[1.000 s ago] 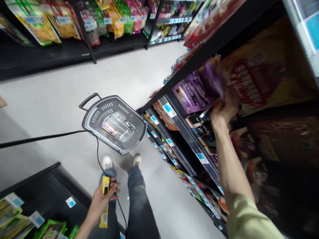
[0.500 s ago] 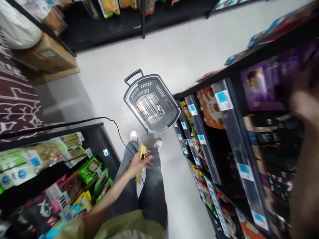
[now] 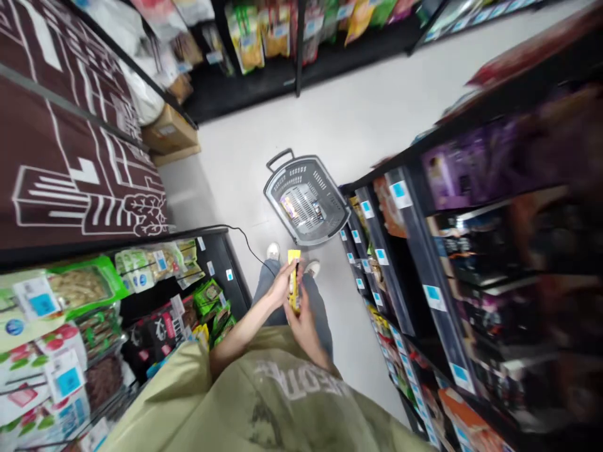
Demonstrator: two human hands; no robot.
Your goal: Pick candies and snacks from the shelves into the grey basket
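Note:
A narrow yellow packet (image 3: pixel 294 282) is held upright in front of my legs, its top end showing above my fingers. My left hand (image 3: pixel 282 282) is closed on its left side. From the right and below, my right hand (image 3: pixel 302 309) also grips it, fingers along its lower part. What is printed on the packet is too small to read. On the floor beyond my feet stands a grey shopping basket (image 3: pixel 330 227) with its handle folded to the far side. Inside the basket lie a purple-and-yellow packet (image 3: pixel 289 206) and a small dark packet (image 3: pixel 316 210).
Black shelves with bagged snacks (image 3: pixel 210 295) stand close on my left. Taller shelves with price tags (image 3: pixel 434 295) line my right. Across the floor is another shelf (image 3: pixel 245 97), with a cardboard box (image 3: pixel 169 130) beside it. A black cable (image 3: pixel 247 242) hangs near my left leg.
My right hand has come from the right-hand shelf to the yellow packet, joining my left hand. The view has shifted so that more of the left shelf shows. The basket stays on the floor.

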